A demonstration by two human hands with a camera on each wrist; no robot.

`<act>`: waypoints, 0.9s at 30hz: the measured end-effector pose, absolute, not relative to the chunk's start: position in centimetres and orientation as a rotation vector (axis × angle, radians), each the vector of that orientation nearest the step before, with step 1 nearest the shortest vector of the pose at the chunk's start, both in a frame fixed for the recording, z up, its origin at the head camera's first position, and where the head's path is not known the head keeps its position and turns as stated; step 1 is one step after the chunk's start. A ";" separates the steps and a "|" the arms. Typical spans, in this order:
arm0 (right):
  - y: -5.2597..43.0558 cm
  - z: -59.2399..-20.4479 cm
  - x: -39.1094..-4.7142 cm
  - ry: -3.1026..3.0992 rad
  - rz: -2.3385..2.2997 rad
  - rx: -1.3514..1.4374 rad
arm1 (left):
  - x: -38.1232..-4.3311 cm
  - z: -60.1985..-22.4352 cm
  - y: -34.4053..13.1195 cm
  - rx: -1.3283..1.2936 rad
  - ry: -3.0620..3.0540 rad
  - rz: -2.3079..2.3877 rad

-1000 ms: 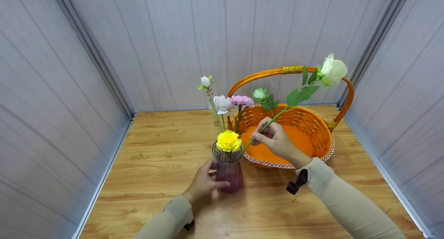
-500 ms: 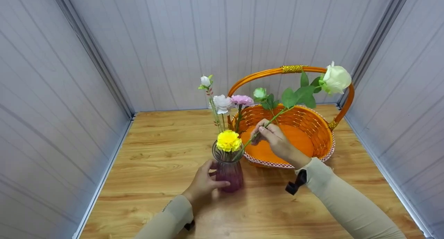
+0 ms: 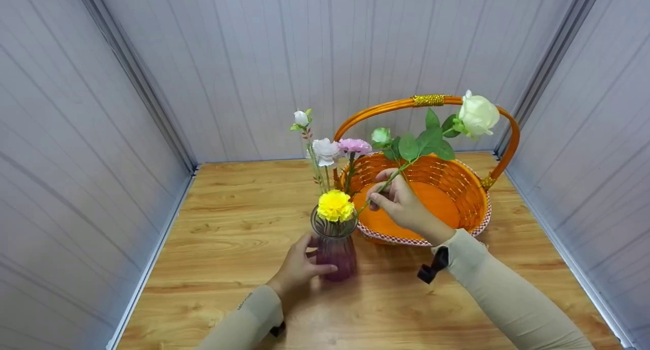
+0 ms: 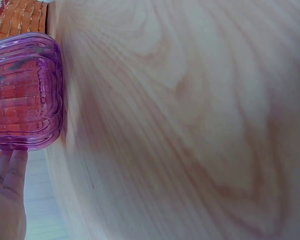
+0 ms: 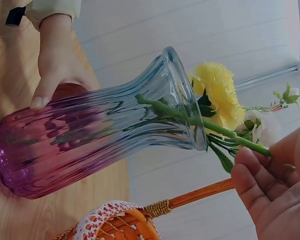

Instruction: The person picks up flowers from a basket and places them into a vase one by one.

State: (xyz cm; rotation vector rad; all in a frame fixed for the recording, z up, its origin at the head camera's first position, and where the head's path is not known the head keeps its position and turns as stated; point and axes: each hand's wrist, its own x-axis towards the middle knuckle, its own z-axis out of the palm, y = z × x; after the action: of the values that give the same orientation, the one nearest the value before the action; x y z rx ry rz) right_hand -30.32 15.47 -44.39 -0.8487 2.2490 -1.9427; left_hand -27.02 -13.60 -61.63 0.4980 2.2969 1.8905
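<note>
A ribbed glass vase [image 3: 337, 261], clear at the top and purple at the base, stands upright on the table. My left hand [image 3: 294, 268] holds its side, thumb in front. Between the thumb and fingers of my right hand [image 3: 401, 202] is the green stem of a white rose [image 3: 478, 115], with leaves and a small bud [image 3: 381, 135]. In the right wrist view the stem's lower end [image 5: 162, 107] lies inside the vase's mouth. A yellow carnation [image 3: 335, 205], a pink carnation [image 3: 354, 146], a white flower [image 3: 325, 152] and a white bud [image 3: 301, 118] stand in the vase.
An orange woven basket [image 3: 469, 197] with a tall arched handle [image 3: 365, 115] sits behind and to the right of the vase, close to it. The wooden table [image 3: 238, 223] is bounded by pale panel walls [image 3: 244, 70] at the back and sides.
The white rose's head first dips and shifts right, then swings back left as the stem turns in my right hand. My left hand and the vase stay in place.
</note>
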 end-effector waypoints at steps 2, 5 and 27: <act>15.5 -44.4 -30.4 2.258 -1.934 -0.824 | -27.0 -61.6 -13.6 0.487 2.286 1.895; 15.4 -44.3 -30.4 2.302 -1.897 -0.823 | -27.0 -61.6 -13.6 0.477 2.274 1.902; 14.8 -44.3 -30.6 2.422 -1.912 -0.834 | -26.9 -61.6 -13.6 0.491 2.305 1.882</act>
State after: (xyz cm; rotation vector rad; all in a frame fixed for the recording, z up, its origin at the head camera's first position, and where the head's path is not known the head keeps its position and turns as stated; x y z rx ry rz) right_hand -30.60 14.83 -44.33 -0.8340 2.4218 -1.9119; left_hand -26.92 -13.62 -61.59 0.4910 2.3048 1.8818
